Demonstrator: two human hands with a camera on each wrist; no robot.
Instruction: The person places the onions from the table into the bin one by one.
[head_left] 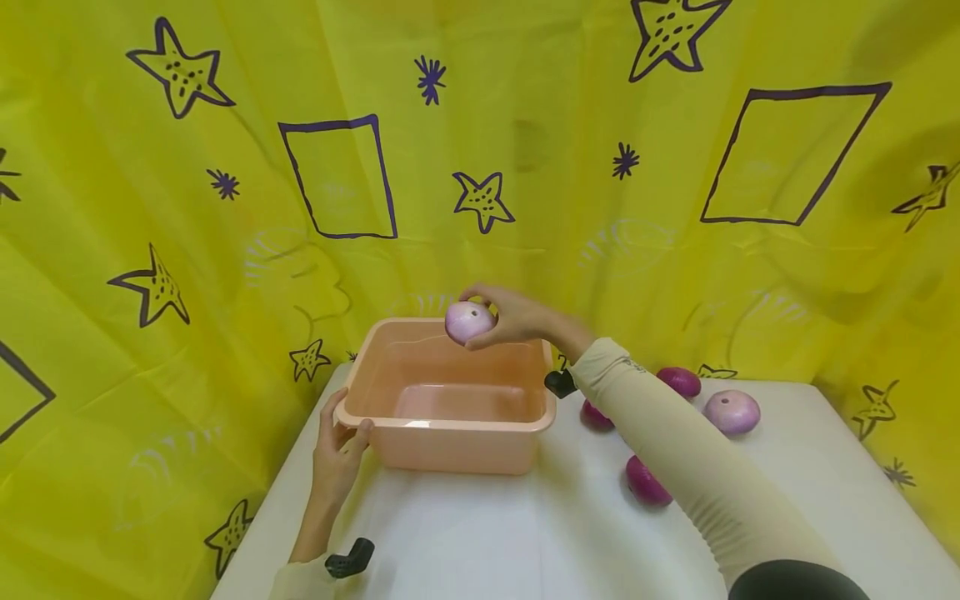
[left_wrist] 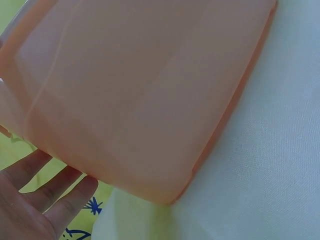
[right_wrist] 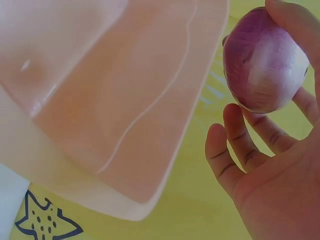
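A peach plastic basin (head_left: 457,446) stands on the white table. My left hand (head_left: 335,462) grips its rim at the near left corner, thumb on top. In the left wrist view, the fingers (left_wrist: 65,192) of that hand lie along the basin's side wall (left_wrist: 135,100). Above the basin's far right part, my right hand (head_left: 517,318) holds a pale purple and white onion (head_left: 468,322) between thumb and fingers. The right wrist view shows the onion (right_wrist: 265,62) streaked purple and white, beside the basin's inner wall (right_wrist: 145,125).
Right of the basin lie dark magenta onions (head_left: 647,483), partly hidden by my right sleeve (head_left: 675,450), and another pale onion (head_left: 732,412). Behind the white table (head_left: 450,533) hangs a yellow curtain (head_left: 525,108) with drawn stars and frames.
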